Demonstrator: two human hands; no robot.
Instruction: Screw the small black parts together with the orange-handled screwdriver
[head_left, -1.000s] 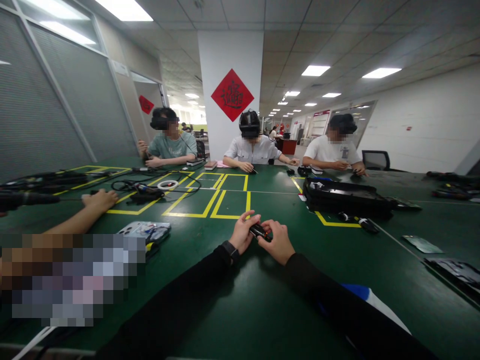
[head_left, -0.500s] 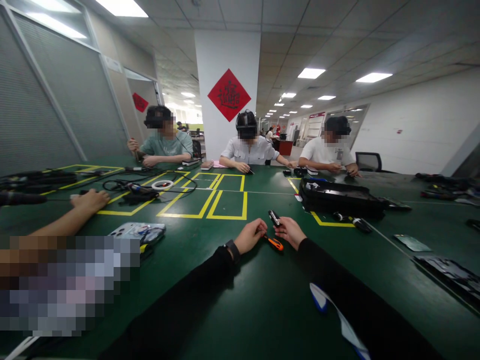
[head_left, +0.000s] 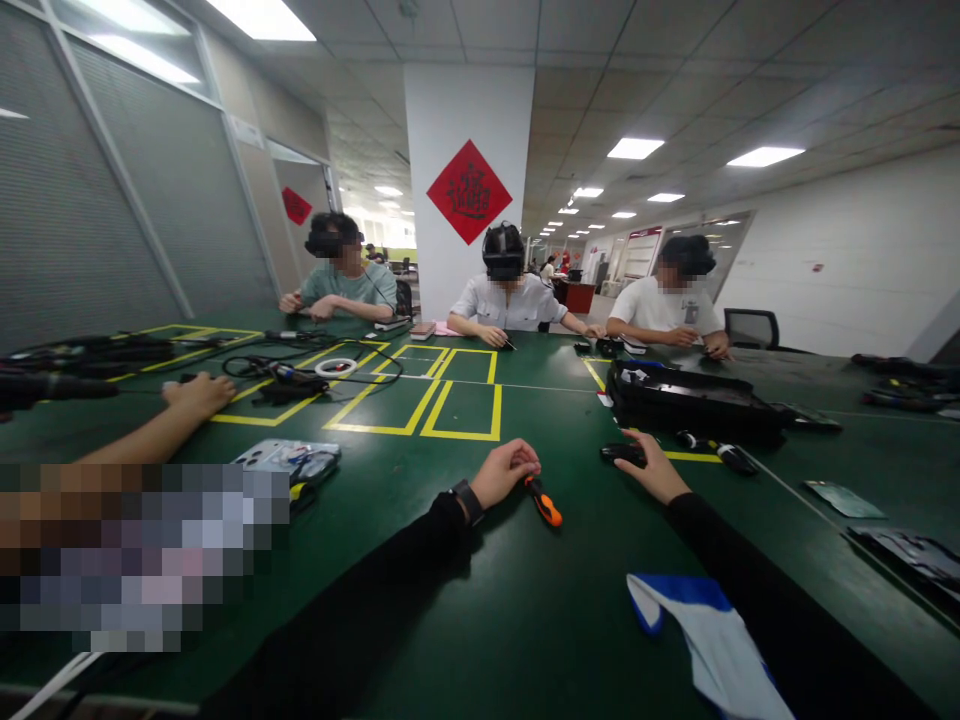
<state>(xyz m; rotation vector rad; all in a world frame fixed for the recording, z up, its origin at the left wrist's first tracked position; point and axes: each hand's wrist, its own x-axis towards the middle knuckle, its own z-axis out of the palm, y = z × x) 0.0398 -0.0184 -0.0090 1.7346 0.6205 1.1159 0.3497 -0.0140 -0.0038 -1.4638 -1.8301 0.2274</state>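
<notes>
An orange-and-black tool [head_left: 549,508] lies on the green surface [head_left: 420,560], its narrower end directed towards ten or eleven o'clock. At that end, the left hand [head_left: 504,474] is lowered with fingers curled together; whether the tool or some small piece is pinched cannot be told. The tool's weight seems to be borne by the surface, so little grip would be needed.

At two o'clock from the tool, a small dark object [head_left: 621,455] is set flat, with the right hand [head_left: 656,472] beside it. Its thumb and fingers are spread about the near end, perhaps to steady it; whether it is firmly gripped cannot be told.

Farther out at two o'clock, a black case [head_left: 682,395] is seen, apparently kept beyond the working hands. Yellow tape outlines [head_left: 461,436] are laid at eleven o'clock, presumably to mark places. A blue-and-white item [head_left: 712,625] is left at four o'clock, near the right sleeve.
</notes>
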